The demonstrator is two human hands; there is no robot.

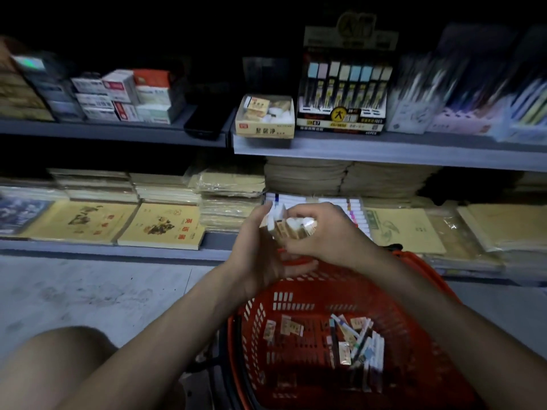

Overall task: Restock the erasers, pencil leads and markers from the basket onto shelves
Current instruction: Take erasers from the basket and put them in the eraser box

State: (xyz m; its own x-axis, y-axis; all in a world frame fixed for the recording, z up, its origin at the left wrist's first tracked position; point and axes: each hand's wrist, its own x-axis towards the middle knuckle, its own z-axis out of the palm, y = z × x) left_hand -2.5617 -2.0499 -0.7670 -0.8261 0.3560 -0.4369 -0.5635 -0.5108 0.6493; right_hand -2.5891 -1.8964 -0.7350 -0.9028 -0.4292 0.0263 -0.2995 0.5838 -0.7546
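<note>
The right hand [325,232] was curled round a small bunch of erasers [291,229], its fingers closed over the top of them. The left hand [257,250] stood just beside it, fingers nearly straight and pointing up, pressed against the bunch's near side without wrapping it. Both hands hovered together over the far rim of the red basket [296,300].

Below the hands, on the basket floor, lay loose erasers [291,326] and, further towards the right hand's side, a heap of markers [371,347] mixed with other slim packs too small to tell apart.

Above and beyond the hands, on the upper shelf [384,149], an open eraser box [265,130] sat partly filled, with a pencil lead display [343,96] touching it on the right hand's side. Straight behind the hands, on the lower shelf, ran a row of shelved markers [355,207]. Exercise books [162,224] lay flat beyond the left hand. A bare knee [59,356] showed well below the left hand, over the grey floor [103,291]
</note>
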